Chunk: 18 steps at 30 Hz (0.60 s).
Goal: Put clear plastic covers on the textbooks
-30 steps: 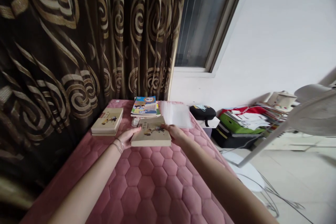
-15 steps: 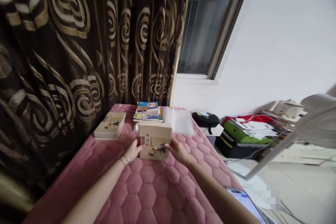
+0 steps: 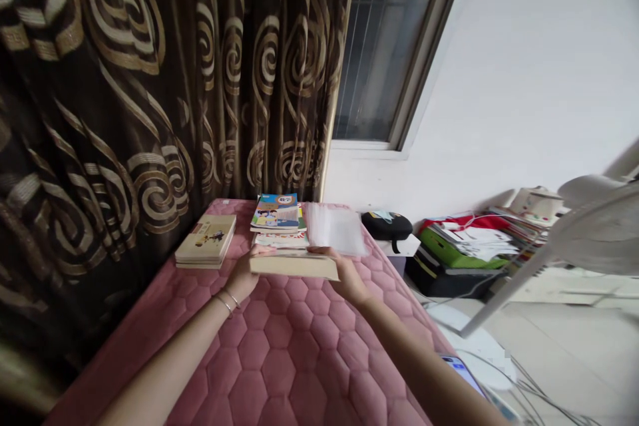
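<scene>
A thick cream book (image 3: 294,267) is held between my two hands above the pink quilted mattress (image 3: 299,359), its page edge facing me and its cover hidden. My left hand (image 3: 248,273) is closed on the book's left end, and a thin bracelet circles that wrist. On the opposite end my right hand (image 3: 344,276) grips it the same way. Beyond the book lies a pile of schoolbooks with a blue textbook (image 3: 275,212) on top. Clear plastic sleeves (image 3: 335,229) rest beside that pile. To the left sits a stack of similar cream books (image 3: 206,239).
A dark patterned curtain (image 3: 200,80) hangs along the left. Past the mattress's right side are a black case (image 3: 389,225), a green box (image 3: 459,255) with papers, and a white fan (image 3: 514,279) with cables on the floor. A phone (image 3: 462,373) lies near my right forearm.
The book has tipped from standing with its illustrated cover toward me to lying nearly flat, edge toward me. Both hands have turned with it and kept their hold.
</scene>
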Each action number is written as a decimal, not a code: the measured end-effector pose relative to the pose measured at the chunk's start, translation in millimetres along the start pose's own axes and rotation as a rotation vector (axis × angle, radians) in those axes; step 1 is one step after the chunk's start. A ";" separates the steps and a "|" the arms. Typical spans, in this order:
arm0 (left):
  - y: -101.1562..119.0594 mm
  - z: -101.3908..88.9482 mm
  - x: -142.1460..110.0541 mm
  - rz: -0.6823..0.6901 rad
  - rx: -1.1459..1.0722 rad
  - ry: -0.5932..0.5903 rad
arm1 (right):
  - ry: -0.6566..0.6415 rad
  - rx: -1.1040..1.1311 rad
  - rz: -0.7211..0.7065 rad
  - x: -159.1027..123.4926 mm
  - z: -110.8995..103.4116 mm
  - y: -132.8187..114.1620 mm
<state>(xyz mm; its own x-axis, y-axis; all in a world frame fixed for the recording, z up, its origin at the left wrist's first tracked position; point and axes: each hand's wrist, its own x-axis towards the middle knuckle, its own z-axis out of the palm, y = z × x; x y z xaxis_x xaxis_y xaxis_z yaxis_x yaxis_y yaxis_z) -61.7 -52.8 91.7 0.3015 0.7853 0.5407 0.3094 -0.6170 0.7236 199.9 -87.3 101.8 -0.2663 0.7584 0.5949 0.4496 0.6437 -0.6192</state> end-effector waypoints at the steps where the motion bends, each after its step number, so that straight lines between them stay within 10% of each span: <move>1: -1.5 -0.6 0.6 -0.031 0.002 -0.005 | 0.010 0.016 0.025 0.4 1.3 1.8; 10: -30.2 16.1 -17.2 -0.572 -0.441 0.012 | -0.096 0.452 0.539 -5.1 30.5 24.6; 18: -33.4 13.2 -51.7 -0.780 -0.595 0.107 | -0.145 0.635 0.839 -42.2 71.7 13.6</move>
<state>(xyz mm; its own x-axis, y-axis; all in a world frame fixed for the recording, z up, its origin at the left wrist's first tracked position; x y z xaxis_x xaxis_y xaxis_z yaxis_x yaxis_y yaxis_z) -75.7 -73.5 33.9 0.1133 0.9797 -0.1653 -0.1260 0.1792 0.9757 156.1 -103.2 31.5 -0.1955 0.9626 -0.1877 0.0204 -0.1873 -0.9821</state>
